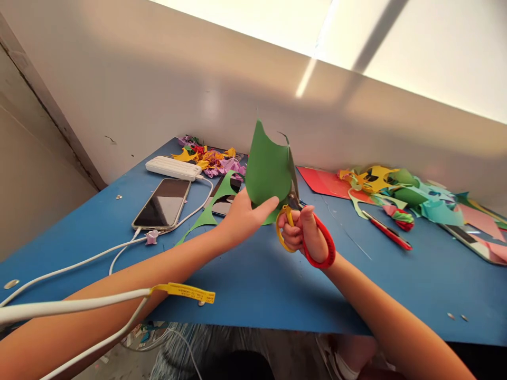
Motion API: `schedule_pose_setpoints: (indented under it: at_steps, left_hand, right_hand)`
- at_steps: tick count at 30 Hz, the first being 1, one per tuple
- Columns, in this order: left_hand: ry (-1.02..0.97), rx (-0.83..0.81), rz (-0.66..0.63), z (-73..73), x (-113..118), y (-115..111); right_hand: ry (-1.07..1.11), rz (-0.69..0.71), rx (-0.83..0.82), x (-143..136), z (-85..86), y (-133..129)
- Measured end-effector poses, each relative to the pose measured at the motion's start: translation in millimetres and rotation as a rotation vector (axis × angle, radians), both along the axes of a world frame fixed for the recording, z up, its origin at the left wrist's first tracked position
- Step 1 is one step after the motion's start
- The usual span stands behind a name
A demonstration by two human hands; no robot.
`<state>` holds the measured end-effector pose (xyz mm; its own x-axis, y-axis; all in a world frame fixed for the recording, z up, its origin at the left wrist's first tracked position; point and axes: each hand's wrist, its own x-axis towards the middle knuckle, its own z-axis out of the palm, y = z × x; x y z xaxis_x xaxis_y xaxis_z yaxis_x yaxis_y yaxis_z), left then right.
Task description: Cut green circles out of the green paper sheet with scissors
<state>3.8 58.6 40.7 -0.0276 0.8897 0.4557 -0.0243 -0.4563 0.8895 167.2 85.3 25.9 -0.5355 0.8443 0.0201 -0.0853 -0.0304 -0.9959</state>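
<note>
My left hand [247, 216] is closed on a sheet of green paper [267, 166], thumb in front, and holds it up above the blue table. Curved cuts mark the paper's top edge. My right hand [303, 232] grips scissors with one yellow and one red handle [328, 245]. Their dark blades [293, 200] are at the lower right edge of the paper, partly hidden by it. Below and left of the paper lies a green paper scrap [206, 216] with rounded cut-outs, partly over a dark phone [224, 203].
On the blue table [237, 285], a phone [162, 203] and a white power bank [173, 168] lie left with white cables. Crumpled colourful scraps [214, 158] sit behind. At right are red paper [322, 182], more scraps [431, 198] and a red cutter knife [386, 230]. A tagged cable [79, 306] crosses the foreground.
</note>
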Motion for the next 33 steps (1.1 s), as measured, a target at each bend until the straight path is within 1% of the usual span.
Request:
schedule_pose_setpoints:
  at_steps: [1, 3, 4, 6, 9, 11, 13, 18, 21, 24, 27, 29, 31, 33]
  left_hand:
    - [0.062, 0.031, 0.042, -4.5, 3, -2]
    - [0.218, 0.048, 0.194, -13.4, 10, -6]
    - [0.282, 0.065, 0.213, -17.3, 12, -7]
    - [0.370, 0.069, 0.202, -23.0, 15, -10]
    - [0.440, 0.036, 0.149, -25.3, 15, -10]
    - [0.451, 0.016, 0.130, -23.6, 14, -9]
    - [0.423, 0.003, 0.105, -19.8, 13, -9]
    - [0.242, -0.042, 0.026, -8.1, 10, -10]
    - [0.104, -0.092, 0.035, -5.4, 9, -9]
    - [-0.015, -0.205, 0.021, -6.7, 8, -6]
    - [-0.045, -0.386, -0.080, -8.7, 9, -3]
    - [-0.111, -0.455, -0.139, -8.5, 10, -2]
    - [-0.194, -0.443, -0.166, -6.6, 11, -2]
    - [-0.249, -0.391, -0.180, -3.6, 11, -3]
  right_hand:
    - [0.034, -0.055, 0.013, 0, 0.2, 2]
    - [0.107, -0.187, 0.041, 1, 1.7, 8]
    - [0.139, -0.253, 0.053, 2, 3.0, 12]
    - [0.182, -0.350, 0.062, 6, 6.3, 18]
    - [0.194, -0.406, 0.066, 10, 10.5, 22]
    - [0.179, -0.402, 0.080, 10, 11.1, 21]
    - [0.160, -0.366, 0.088, 7, 9.4, 17]
    - [0.105, -0.185, 0.002, -4, -0.4, 0]
    - [0.106, -0.165, -0.049, -10, -5.0, -11]
    - [0.104, -0.143, -0.117, -13, -5.7, -16]
    - [0.096, -0.127, -0.144, -13, -3.7, -17]
    - [0.092, -0.121, -0.124, -13, -2.6, -17]
    - [0.091, -0.115, -0.111, -12, -2.7, -17]
    - [0.091, -0.109, -0.101, -11, -4.0, -18]
